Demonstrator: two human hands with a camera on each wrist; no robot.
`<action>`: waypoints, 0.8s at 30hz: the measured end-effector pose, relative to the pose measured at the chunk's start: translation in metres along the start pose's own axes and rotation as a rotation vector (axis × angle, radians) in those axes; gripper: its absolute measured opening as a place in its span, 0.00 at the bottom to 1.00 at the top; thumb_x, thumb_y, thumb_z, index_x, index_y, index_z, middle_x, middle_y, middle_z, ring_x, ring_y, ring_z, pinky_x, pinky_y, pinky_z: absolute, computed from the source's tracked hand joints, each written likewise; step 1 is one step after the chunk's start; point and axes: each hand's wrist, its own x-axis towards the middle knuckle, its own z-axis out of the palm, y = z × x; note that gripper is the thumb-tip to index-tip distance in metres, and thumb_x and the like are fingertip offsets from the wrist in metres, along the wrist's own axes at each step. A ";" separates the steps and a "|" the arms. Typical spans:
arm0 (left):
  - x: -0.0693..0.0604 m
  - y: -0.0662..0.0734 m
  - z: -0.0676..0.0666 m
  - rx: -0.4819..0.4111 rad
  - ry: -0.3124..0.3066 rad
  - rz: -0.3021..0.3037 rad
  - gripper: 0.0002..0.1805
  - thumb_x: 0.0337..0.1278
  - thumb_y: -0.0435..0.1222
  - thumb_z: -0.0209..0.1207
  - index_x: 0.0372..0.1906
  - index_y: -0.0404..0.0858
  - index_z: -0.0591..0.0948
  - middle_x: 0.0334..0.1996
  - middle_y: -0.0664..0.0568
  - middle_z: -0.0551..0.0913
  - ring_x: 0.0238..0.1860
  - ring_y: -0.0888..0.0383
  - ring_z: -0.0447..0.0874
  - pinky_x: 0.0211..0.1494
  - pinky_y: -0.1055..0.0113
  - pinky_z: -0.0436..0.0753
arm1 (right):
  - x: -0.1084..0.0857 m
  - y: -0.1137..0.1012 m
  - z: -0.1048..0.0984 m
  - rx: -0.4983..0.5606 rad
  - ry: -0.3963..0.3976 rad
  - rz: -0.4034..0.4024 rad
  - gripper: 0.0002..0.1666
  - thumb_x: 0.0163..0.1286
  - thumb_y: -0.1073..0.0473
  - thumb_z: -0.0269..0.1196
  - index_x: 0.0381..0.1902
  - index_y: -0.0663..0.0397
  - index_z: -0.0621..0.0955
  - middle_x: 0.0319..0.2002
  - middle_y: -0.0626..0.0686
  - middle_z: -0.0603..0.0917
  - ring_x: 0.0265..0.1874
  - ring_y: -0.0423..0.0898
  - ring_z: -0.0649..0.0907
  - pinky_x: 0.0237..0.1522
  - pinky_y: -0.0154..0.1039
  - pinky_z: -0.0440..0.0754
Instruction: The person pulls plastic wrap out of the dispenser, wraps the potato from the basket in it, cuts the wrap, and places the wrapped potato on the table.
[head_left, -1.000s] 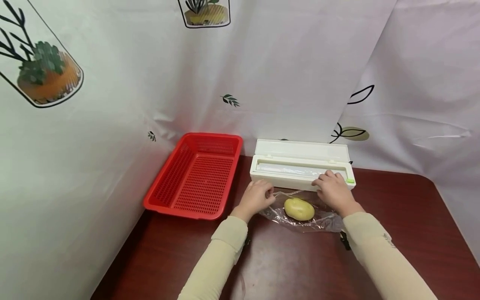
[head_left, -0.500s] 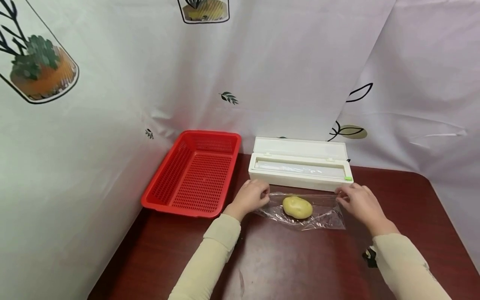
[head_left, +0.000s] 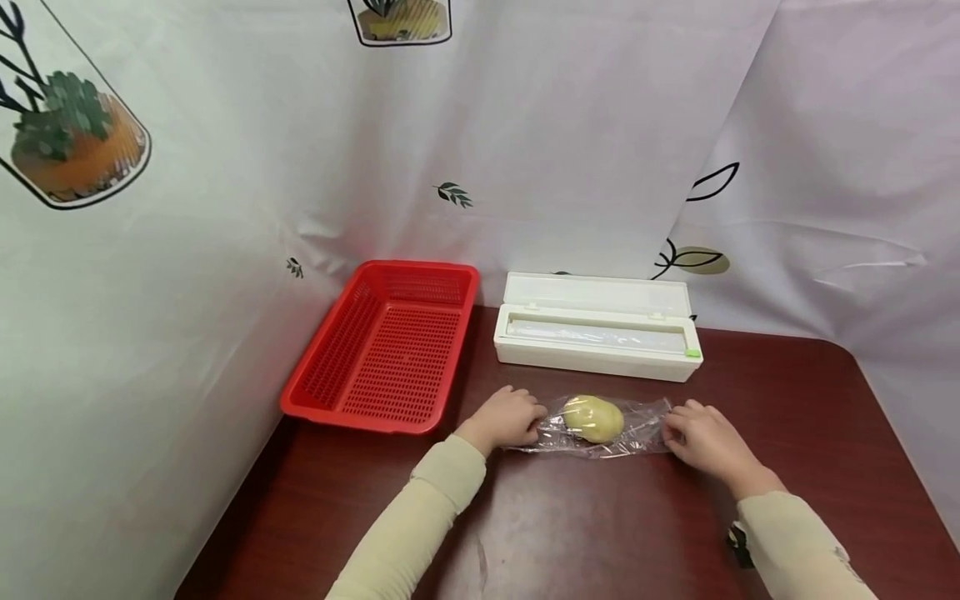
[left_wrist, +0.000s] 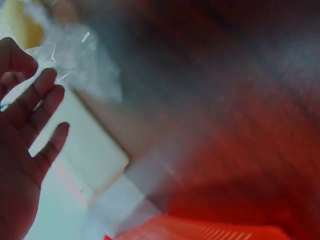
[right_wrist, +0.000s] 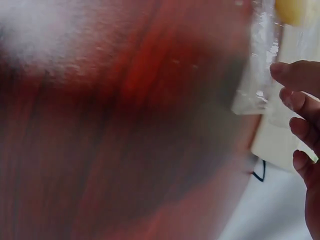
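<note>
A yellow potato [head_left: 593,419] lies on the dark red table with clear plastic film [head_left: 637,433] over and around it. The left hand [head_left: 507,418] pinches the film's left end between thumb and fingers; at the right end the right hand [head_left: 703,440] pinches it too. In the left wrist view the left hand [left_wrist: 27,125] has its fingertips at the film [left_wrist: 90,65], its other fingers loosely bent. The right wrist view has the right hand [right_wrist: 305,115] with thumb and forefinger at the film [right_wrist: 257,75].
Behind the film stands a white dispenser box [head_left: 596,360], its lid raised and a roll of film inside. To the left is a red perforated basket [head_left: 405,367]. A white patterned cloth [head_left: 570,150] hangs behind the table [head_left: 570,533].
The right hand has left the dispenser's front and moved to the film's right end. Both hands have drawn the film's far edge toward the person, over the potato, away from the box.
</note>
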 end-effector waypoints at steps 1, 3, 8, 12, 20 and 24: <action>0.001 0.002 0.003 0.014 -0.007 -0.003 0.05 0.45 0.43 0.60 0.30 0.50 0.80 0.29 0.60 0.79 0.37 0.59 0.76 0.44 0.60 0.74 | 0.000 0.000 0.002 -0.004 -0.012 0.002 0.20 0.40 0.65 0.70 0.17 0.39 0.70 0.21 0.36 0.67 0.24 0.40 0.66 0.24 0.36 0.62; 0.002 0.004 0.009 0.042 -0.014 -0.014 0.07 0.46 0.44 0.60 0.33 0.51 0.82 0.31 0.59 0.80 0.38 0.59 0.76 0.43 0.61 0.74 | 0.001 -0.001 0.006 -0.006 -0.040 0.010 0.18 0.42 0.65 0.69 0.18 0.40 0.71 0.22 0.37 0.70 0.24 0.41 0.67 0.25 0.37 0.62; 0.006 0.009 0.017 0.082 -0.039 -0.054 0.11 0.50 0.45 0.59 0.40 0.51 0.83 0.36 0.58 0.81 0.39 0.59 0.75 0.42 0.63 0.73 | 0.007 -0.006 0.008 0.036 -0.149 0.095 0.09 0.48 0.63 0.66 0.21 0.45 0.76 0.25 0.42 0.75 0.26 0.43 0.68 0.28 0.40 0.65; 0.007 0.008 0.018 0.055 -0.048 -0.094 0.08 0.52 0.44 0.58 0.37 0.50 0.83 0.35 0.58 0.81 0.39 0.59 0.76 0.41 0.64 0.73 | 0.012 -0.010 0.007 0.059 -0.187 0.181 0.05 0.57 0.58 0.63 0.23 0.48 0.80 0.25 0.44 0.78 0.25 0.44 0.68 0.29 0.42 0.67; 0.007 0.006 0.017 -0.030 -0.057 -0.175 0.08 0.54 0.44 0.55 0.31 0.47 0.83 0.33 0.56 0.80 0.38 0.57 0.76 0.41 0.62 0.75 | 0.021 -0.015 0.017 0.074 -0.171 0.326 0.13 0.55 0.55 0.68 0.17 0.48 0.75 0.23 0.47 0.78 0.26 0.48 0.72 0.25 0.43 0.70; 0.007 0.008 0.010 -0.081 -0.113 -0.306 0.13 0.55 0.45 0.54 0.39 0.43 0.82 0.36 0.52 0.82 0.40 0.54 0.78 0.43 0.61 0.76 | 0.022 -0.016 0.016 0.113 -0.199 0.393 0.16 0.53 0.56 0.68 0.20 0.48 0.70 0.26 0.49 0.72 0.29 0.49 0.72 0.25 0.42 0.68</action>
